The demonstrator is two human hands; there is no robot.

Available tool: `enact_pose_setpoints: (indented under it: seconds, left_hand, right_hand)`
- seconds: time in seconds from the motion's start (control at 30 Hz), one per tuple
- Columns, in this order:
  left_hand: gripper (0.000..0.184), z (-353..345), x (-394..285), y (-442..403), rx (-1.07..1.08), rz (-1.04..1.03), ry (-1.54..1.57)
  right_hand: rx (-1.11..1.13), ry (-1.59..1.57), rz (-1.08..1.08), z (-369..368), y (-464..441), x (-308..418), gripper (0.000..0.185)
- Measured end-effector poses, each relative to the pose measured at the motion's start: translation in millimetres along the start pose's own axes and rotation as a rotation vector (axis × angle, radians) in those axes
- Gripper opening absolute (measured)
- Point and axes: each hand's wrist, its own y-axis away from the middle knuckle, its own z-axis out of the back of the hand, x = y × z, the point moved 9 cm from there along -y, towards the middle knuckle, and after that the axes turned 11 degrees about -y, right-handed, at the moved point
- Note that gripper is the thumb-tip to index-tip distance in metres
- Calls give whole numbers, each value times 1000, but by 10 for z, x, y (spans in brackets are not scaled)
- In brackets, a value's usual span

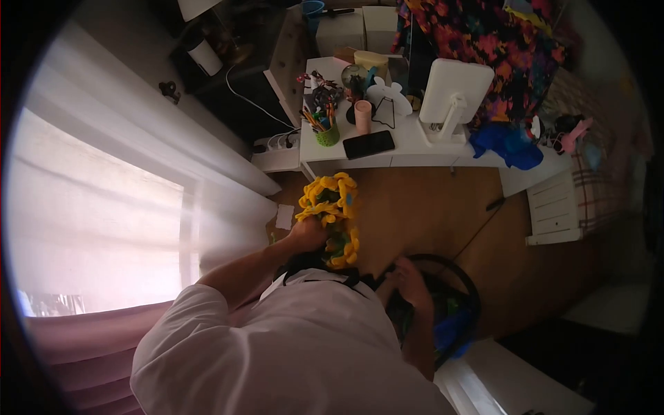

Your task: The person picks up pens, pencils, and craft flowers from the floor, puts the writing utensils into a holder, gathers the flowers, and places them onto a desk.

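My left hand (309, 235) is closed around a bunch of fuzzy yellow flowers (337, 195) with some green among them. The bunch is in front of my body, with yellow petals showing above the hand and to its right. Lower down, my right hand (411, 282) is close to my body, its fingers loosely stretched and slightly blurred. No object shows in it. Around and beside that hand is a round black rim (467, 280), with dark green and blue material (453, 332) inside it. My forearm partly hides this container.
A white desk (415, 149) holds a phone (369, 144), a green pencil cup (326, 135), a pink cylinder (362, 116), a white mirror or screen (456, 93) and blue cloth (508, 145). A curtained window (104, 214) is at left. A cord (474, 235) crosses the wooden floor (415, 207).
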Motion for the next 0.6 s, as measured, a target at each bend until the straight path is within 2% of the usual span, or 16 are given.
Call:
enact_pose_setpoints:
  seconds: [0.03, 0.1, 0.13, 0.2, 0.23, 0.3, 0.33, 0.37, 0.43, 0.47, 0.53, 0.57, 0.6]
  left_hand:
    - [36, 341, -512, 102, 141, -87, -80]
    - [32, 331, -1066, 59, 273, -321, -146]
    - [28, 239, -1264, -31, 259, -466, -134]
    - [26, 967, -1743, 89, 1, -378, 105]
    - [26, 1014, -1769, -21, -3, -386, 120]
    - [22, 1177, -1985, -191, -79, -653, 83]
    - [22, 1202, -1994, -257, -51, -713, 92]
    - [23, 1435, -1997, -222, -256, -859, 148]
    - [22, 1843, -1917, -282, -221, -860, 749]
    - [20, 1950, -1827, -330, 69, -647, 1212]
    - [16, 1951, -1508, -349, 544, -410, 1657]
    - [14, 2123, -1293, -386, 497, -290, 1554]
    - [12, 2277, -1025, -495, 428, -169, 1450]
  right_hand:
    - [107, 152, 97, -270, -125, 238, 53]
    - [232, 329, 188, -677, -145, 626, 51]
    - [144, 527, 416, -830, -17, 1082, 51]
    - [62, 735, 651, -931, -10, 1444, 51]
    - [166, 41, 473, -727, -152, 1348, 52]
    - [70, 97, 534, -794, -62, 1841, 51]
    - [20, 127, 561, -828, -32, 2096, 51]
    - [88, 279, 511, -1061, 18, 2300, 50]
    - [13, 480, 484, -1299, -36, 2453, 49]
    - [-114, 534, 521, -1424, -165, 2532, 50]
    - [-186, 520, 658, -1859, -364, 2971, 59]
    - [-231, 527, 654, -1922, -463, 3012, 59]
    - [-165, 477, 539, -2030, -646, 2949, 62]
